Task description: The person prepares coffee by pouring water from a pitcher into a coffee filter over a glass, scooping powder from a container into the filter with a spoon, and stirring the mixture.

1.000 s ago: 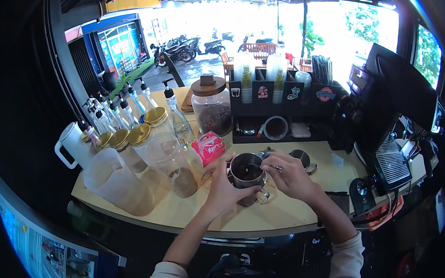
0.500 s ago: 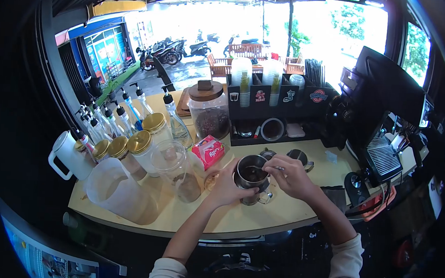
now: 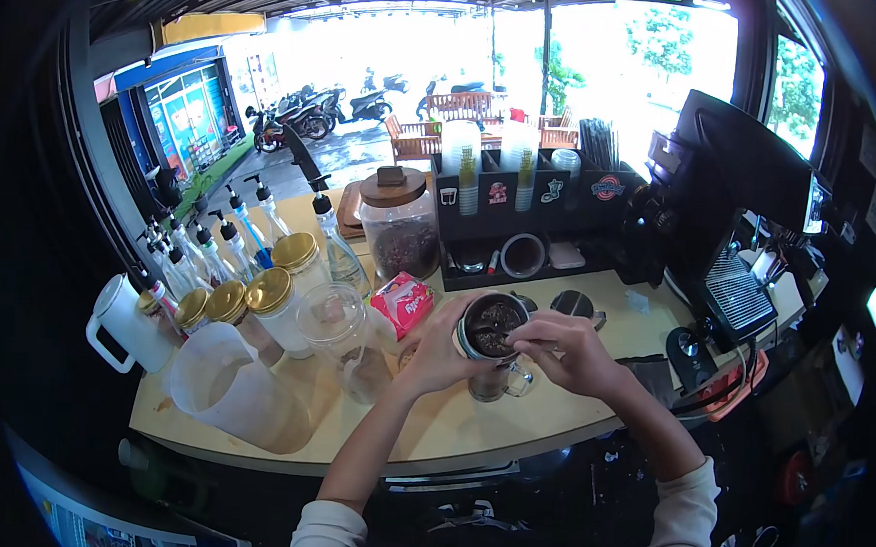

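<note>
**Both hands occupied at the metal cup**

The left hand [image 3: 442,354] wraps the side of the metal cup [image 3: 489,325], its grip opened to the cup's width. The right hand [image 3: 573,356] closes in a narrow pinch on a thin utensil [image 3: 508,337] at the rim. Dark contents show inside the cup, which is positioned directly above a glass mug [image 3: 489,383]; contact between the two cannot be confirmed.

Clearances: the mug stands back from the near edge of the surface [image 3: 519,432]. On the left, the pink packet [image 3: 403,304] and clear container [image 3: 334,320] limit sideways travel. Beyond the cup, the black rack [image 3: 548,220] bounds reach. On the right, a round metal container [image 3: 573,304] lies near the right hand, with the coffee machine [image 3: 729,223] farther out.
</note>
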`<state>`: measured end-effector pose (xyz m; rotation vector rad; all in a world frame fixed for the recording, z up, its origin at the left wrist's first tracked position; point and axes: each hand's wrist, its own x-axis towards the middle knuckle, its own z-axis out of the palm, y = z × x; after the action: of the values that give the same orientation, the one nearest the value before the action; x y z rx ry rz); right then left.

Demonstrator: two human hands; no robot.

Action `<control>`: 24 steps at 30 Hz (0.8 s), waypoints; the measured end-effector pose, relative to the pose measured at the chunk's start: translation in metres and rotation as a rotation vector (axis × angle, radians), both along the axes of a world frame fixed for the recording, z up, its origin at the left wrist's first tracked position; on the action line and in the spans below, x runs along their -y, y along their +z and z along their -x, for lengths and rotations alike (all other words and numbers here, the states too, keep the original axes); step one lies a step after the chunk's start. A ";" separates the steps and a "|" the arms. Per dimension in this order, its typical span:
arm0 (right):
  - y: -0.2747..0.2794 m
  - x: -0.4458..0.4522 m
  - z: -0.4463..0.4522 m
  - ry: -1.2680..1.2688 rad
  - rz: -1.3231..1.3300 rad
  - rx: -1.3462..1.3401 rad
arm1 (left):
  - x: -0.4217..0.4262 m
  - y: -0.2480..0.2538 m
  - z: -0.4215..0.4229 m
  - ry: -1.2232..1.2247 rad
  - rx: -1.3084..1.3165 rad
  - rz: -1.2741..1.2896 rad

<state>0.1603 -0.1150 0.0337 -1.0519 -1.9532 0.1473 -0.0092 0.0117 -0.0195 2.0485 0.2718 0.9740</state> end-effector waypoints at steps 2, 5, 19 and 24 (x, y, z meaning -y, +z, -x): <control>0.008 0.003 0.000 -0.098 0.045 -0.007 | 0.000 0.002 0.000 0.018 -0.005 -0.047; 0.005 0.001 -0.002 -0.046 0.087 -0.060 | 0.000 0.008 0.001 0.046 -0.025 -0.140; 0.013 -0.004 -0.018 -0.054 0.223 -0.136 | -0.004 0.008 0.002 0.052 -0.025 -0.205; 0.015 -0.010 -0.018 -0.044 0.100 0.026 | -0.003 0.005 -0.001 0.053 -0.012 -0.241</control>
<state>0.1788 -0.1051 0.0492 -1.1662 -1.9611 0.2104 -0.0081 0.0149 -0.0141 2.2761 0.2253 1.0701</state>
